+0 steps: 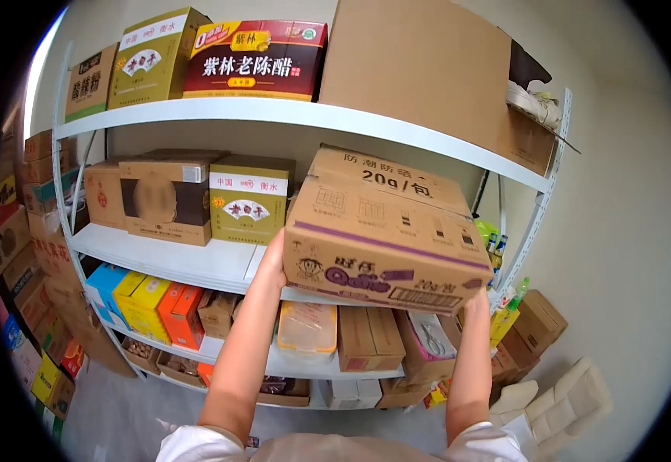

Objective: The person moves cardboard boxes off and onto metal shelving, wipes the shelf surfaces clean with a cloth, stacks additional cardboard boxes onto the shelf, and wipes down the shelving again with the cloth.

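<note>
A large brown cardboard carton [382,231] with purple print and "20g/包" on its top is held between my two hands, tilted towards me. My left hand [275,260] presses against its left side, the fingers mostly hidden behind it. At the lower right corner my right hand [475,302] grips the carton, its fingers largely out of sight. The carton is at the height of the middle shelf [158,252], over its right part; whether it rests on the shelf is hidden. Left of it stands a gold-green box [249,202] with a white band.
On the top shelf [274,110] stand a red and black vinegar box [255,61] and a big plain carton [416,73]. Below are an orange-lidded plastic container [307,327] and colourful boxes. Stacked cartons line the left; a cream chair [570,400] stands at the lower right.
</note>
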A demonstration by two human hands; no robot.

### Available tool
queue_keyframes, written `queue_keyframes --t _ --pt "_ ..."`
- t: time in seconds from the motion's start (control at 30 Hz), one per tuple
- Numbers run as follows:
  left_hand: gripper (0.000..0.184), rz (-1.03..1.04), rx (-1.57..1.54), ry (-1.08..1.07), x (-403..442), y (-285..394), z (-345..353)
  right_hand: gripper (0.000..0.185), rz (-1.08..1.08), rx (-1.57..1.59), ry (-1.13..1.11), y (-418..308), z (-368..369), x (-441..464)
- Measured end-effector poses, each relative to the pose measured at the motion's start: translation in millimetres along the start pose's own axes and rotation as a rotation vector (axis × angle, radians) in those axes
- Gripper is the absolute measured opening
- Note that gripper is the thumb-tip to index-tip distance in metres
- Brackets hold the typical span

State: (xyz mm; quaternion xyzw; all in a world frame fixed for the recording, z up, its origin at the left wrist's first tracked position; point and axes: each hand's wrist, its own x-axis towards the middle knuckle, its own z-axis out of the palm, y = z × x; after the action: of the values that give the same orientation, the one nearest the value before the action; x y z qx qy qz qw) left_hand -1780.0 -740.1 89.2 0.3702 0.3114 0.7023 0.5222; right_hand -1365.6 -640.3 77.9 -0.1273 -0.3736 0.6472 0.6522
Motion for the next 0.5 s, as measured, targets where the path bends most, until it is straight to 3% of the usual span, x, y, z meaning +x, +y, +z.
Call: queue_keyframes --t 0.13,0.4,0.5 --pt "0.054 0.130 -0.076 0.078 75 25 -32 0.037 0.114 -0.103 -0.066 35 21 98" --pt "0.053 0.160 -0.035 0.132 107 28 -15 0.040 0.083 -0.187 -0.063 48 34 155" --pt "0.051 0.324 -0.079 0.291 129 38 -10 0.043 0.021 -0.107 -0.039 60 49 182"
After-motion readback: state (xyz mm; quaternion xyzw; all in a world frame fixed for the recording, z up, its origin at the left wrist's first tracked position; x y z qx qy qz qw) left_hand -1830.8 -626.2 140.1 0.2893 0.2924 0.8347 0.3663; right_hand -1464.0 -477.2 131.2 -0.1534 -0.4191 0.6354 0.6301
